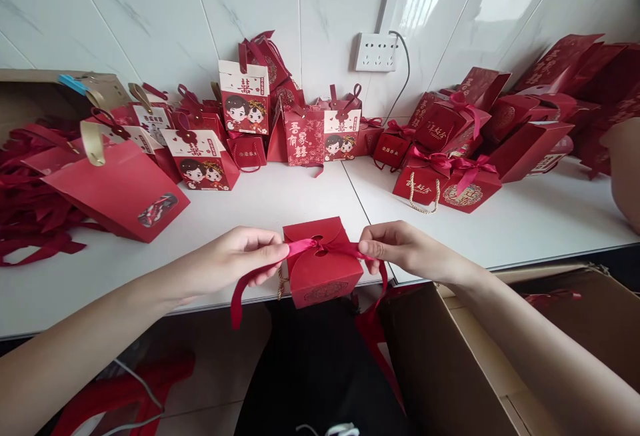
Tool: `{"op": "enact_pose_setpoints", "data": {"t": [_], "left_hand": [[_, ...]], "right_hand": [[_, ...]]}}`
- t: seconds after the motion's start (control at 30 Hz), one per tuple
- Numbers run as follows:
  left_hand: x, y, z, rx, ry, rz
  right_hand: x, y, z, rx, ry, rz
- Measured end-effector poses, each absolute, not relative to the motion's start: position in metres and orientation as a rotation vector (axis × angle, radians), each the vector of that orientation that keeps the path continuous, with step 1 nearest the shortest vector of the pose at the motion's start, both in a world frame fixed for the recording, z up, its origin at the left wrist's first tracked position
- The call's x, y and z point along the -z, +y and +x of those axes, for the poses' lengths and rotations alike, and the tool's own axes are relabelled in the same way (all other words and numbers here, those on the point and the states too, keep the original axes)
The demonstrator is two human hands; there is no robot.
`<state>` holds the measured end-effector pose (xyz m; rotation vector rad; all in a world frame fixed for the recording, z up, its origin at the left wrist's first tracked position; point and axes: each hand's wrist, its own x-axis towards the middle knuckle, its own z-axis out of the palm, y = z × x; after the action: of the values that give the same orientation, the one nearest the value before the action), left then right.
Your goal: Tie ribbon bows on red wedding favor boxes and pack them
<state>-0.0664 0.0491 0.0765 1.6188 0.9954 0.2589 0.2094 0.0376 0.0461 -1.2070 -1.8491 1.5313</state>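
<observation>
A red gift box (327, 284) sits at the front edge of the white table, its curved top flaps folded over. Across the top runs a red ribbon (303, 247), crossed or knotted at the middle. My left hand (250, 256) pinches one side of the ribbon, and a loose tail hangs below it. On the other side my right hand (393, 246) pinches the opposite end, whose tail drops past the table edge. The ribbon looks taut between both hands. A bit of gold cord (281, 284) shows at the box's left side.
Red ribbons (40, 203) lie heaped at the left. Finished-looking red boxes with bows (467, 186) stand at the right, and printed gift bags (200, 163) line the wall. An open cardboard box (465, 349) is below the table at right. Another person's arm (625, 163) shows at the far right.
</observation>
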Motion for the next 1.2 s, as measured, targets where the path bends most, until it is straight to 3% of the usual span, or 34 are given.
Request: {"op": "enact_pose_setpoints", "data": {"t": [0.53, 0.9, 1.2], "left_hand": [[-0.021, 0.055, -0.086, -0.227, 0.836, 1.452], [-0.063, 0.052, -0.065, -0.363, 1.05, 1.51], [-0.085, 0.048, -0.06, -0.283, 1.215, 1.838]], "right_hand": [[-0.036, 0.042, 0.225, -1.59, -1.897, -1.213], [-0.07, 0.026, 0.205, -1.402, -1.933, -0.907], [-0.05, 0.02, 0.172, -1.043, -1.801, -0.969]]}}
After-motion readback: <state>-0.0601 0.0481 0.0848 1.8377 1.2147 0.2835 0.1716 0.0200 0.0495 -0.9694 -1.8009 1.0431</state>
